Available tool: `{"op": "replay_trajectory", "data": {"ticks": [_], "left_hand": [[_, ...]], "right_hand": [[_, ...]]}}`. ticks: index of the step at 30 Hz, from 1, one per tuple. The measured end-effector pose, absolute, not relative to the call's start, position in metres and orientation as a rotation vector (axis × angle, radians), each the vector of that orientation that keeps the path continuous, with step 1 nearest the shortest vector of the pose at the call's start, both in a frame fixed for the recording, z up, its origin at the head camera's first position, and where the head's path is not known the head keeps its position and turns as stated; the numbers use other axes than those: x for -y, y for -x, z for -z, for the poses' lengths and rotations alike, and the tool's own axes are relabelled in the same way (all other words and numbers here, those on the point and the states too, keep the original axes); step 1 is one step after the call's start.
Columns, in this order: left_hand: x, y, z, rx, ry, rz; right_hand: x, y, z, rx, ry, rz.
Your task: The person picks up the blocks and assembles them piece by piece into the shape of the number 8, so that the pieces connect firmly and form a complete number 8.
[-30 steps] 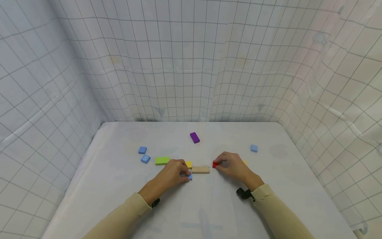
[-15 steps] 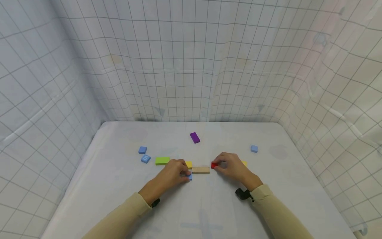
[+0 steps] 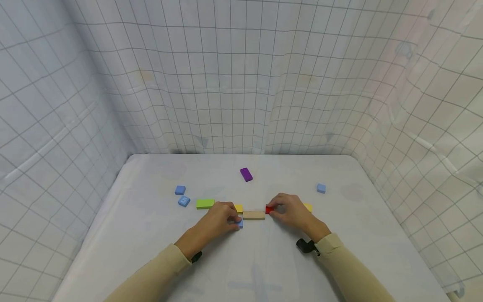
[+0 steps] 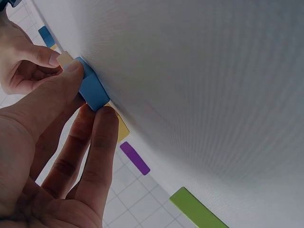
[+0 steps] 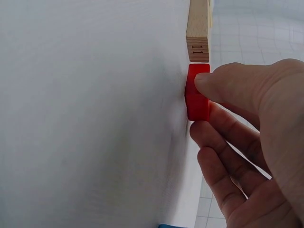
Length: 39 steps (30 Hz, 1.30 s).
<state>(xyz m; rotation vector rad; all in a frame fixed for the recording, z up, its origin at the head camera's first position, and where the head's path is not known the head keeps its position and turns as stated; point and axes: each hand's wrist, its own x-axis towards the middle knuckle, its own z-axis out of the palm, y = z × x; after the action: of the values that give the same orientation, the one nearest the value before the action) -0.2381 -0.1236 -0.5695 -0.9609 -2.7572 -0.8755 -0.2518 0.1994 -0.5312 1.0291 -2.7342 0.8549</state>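
My left hand (image 3: 220,219) pinches a small blue block (image 4: 95,92) between thumb and fingers, low on the white table. Just beyond that block lies a yellow block (image 3: 239,208), partly covered by the left fingers. A plain wooden block (image 3: 254,215) lies lengthwise between the two hands, its left end beside the yellow and blue blocks. At its right end, my right hand (image 3: 291,211) pinches a small red block (image 5: 197,108) from the sides. Only a narrow gap separates red from wood in the right wrist view.
A green block (image 3: 205,204) lies left of the left hand, with two blue blocks (image 3: 180,190) farther left. Toward the back is a purple block (image 3: 246,174). Another yellow block (image 3: 308,207) shows behind the right hand, and a blue block (image 3: 321,188) lies farther right.
My right hand has slid the red block a little to the left, closer to the wooden block's end. The left hand and its blue block have stayed in place.
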Motion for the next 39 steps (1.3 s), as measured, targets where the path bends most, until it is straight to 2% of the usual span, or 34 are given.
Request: {"op": "replay_trajectory", "data": {"ticks": [4,9,12,19,28,30,36,39], "left_hand": [[0.126,0.244,0.579,2.718,0.991,0.891],[0.12,0.225,0.541,2.759,0.983,0.94],[0.118,0.22,0.531,2.769,0.981,0.935],[0.124,0.241,0.572,2.764,0.968,0.89],[0.12,0.223,0.54,2.768,0.977,0.93],[0.122,0.229,0.55,2.75,0.995,0.901],[0.119,0.223,0.539,2.781,0.966,0.93],[0.119,0.229,0.55,2.771,0.976,0.908]], "right_hand": [[-0.199,0.251,0.533,2.735,-1.029,-0.852],[-0.199,0.252,0.534,2.73,-1.034,-0.848],[-0.199,0.252,0.534,2.73,-1.033,-0.856],[-0.198,0.252,0.533,2.742,-1.033,-0.859],[-0.198,0.251,0.532,2.752,-1.034,-0.834],[-0.197,0.252,0.532,2.754,-1.033,-0.827],[-0.197,0.253,0.534,2.726,-1.06,-0.816],[-0.197,0.253,0.535,2.71,-1.073,-0.807]]}}
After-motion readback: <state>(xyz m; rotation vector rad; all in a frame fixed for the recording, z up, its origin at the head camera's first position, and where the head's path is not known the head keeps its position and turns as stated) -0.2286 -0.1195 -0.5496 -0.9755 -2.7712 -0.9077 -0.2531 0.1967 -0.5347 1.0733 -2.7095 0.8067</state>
